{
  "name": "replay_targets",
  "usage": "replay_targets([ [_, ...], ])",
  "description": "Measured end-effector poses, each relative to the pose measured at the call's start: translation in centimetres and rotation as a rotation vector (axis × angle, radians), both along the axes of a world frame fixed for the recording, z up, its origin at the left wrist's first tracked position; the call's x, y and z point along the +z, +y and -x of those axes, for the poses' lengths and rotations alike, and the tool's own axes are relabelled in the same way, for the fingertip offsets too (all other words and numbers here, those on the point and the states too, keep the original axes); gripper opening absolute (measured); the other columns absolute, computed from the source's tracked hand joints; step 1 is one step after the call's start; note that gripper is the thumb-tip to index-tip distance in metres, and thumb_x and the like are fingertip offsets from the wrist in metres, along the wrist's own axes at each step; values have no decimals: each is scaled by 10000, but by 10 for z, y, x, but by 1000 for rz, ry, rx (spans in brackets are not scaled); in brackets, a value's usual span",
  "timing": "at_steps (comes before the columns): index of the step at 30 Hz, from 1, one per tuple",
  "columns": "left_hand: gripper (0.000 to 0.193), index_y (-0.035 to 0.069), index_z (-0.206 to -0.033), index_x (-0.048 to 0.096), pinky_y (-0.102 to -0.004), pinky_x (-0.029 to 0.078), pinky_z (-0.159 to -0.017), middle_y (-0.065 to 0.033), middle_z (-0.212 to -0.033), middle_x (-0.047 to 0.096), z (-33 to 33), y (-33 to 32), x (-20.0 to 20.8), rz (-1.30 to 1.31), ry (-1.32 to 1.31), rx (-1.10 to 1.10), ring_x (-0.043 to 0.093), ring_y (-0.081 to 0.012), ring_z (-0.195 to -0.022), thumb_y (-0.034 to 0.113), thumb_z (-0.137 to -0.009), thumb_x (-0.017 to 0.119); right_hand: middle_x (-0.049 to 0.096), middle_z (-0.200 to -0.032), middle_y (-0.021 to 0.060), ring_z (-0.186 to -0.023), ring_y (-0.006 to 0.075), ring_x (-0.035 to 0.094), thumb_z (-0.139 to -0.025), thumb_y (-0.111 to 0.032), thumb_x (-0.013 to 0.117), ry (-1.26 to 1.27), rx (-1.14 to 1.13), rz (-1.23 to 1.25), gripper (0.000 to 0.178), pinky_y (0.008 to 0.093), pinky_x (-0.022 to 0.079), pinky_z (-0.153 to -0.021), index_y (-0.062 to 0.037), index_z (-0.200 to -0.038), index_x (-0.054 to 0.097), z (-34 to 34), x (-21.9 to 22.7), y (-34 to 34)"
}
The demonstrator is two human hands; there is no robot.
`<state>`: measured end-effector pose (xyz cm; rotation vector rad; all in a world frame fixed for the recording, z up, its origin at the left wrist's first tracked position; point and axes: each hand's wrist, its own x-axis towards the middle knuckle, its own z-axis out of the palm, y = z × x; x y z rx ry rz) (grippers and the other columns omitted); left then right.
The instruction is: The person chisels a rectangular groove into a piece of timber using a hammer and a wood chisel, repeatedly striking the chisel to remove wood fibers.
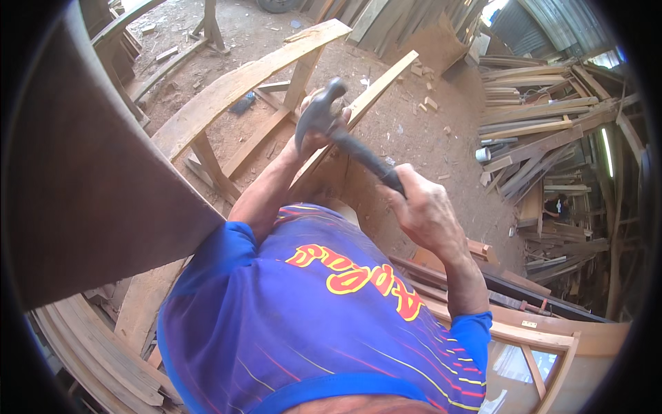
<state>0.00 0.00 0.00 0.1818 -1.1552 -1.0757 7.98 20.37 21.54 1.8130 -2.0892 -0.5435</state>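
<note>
Nearest are the person's blue jersey with thin red and yellow stripes (331, 345) and, at the left, a large, flat, dark brown panel (103, 186). Beyond the jersey, the right hand (431, 210) has its fingers closed round the handle end of a black metal claw hammer (365, 155), which slants up and left. The hammer's head lies in front of the left hand (316, 142) and partly hides it; those fingers look bent, but I cannot tell what, if anything, they grip. Just beside that hand runs a narrow, pale wooden strip (384, 81). Farther off stands a long, pale wooden plank on legs (255, 77), over a brown dirt floor (396, 131) scattered with offcuts. Stacked grey and tan timber (538, 114) fills the far right.
</note>
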Motion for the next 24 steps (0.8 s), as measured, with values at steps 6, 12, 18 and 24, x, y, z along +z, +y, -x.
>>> replay_targets([
  [6, 124, 16, -846, 658, -326, 521, -650, -52, -719, 656, -177, -46, -99, 36, -212, -290, 648, -155, -673, 101, -820, 745, 502, -681, -8, -521, 47, 444, -1062, -286, 553, -868, 139, 890, 222, 226, 366, -445, -68, -1022, 530, -89, -86, -25],
  [12, 137, 41, -902, 671, -339, 535, -670, -49, -749, 685, -180, -52, -103, 49, -232, -265, 674, -170, -703, 110, -811, 747, 620, -701, 176, -619, 340, 669, -1012, -255, 613, -578, 30, 388, 236, 442, 495, -530, -30, -1013, 542, -65, -149, -32],
  [18, 61, 25, -900, 660, -300, 502, -669, -13, -770, 642, -206, -38, -84, -25, -402, -333, 602, -94, -735, 51, -864, 703, 549, -675, 87, -553, 174, 588, -1040, -300, 584, -802, 6, 778, 250, 363, 453, -508, -51, -1026, 572, -93, -103, -19],
  [24, 122, 16, -838, 696, -322, 526, -605, -49, -709, 686, -192, -37, -81, 40, -331, -304, 645, -118, -644, 127, -839, 748, 571, -739, 100, -529, 228, 564, -1017, -258, 620, -818, 444, 1069, 216, 369, 447, -499, -48, -1020, 570, -77, -121, -18],
])
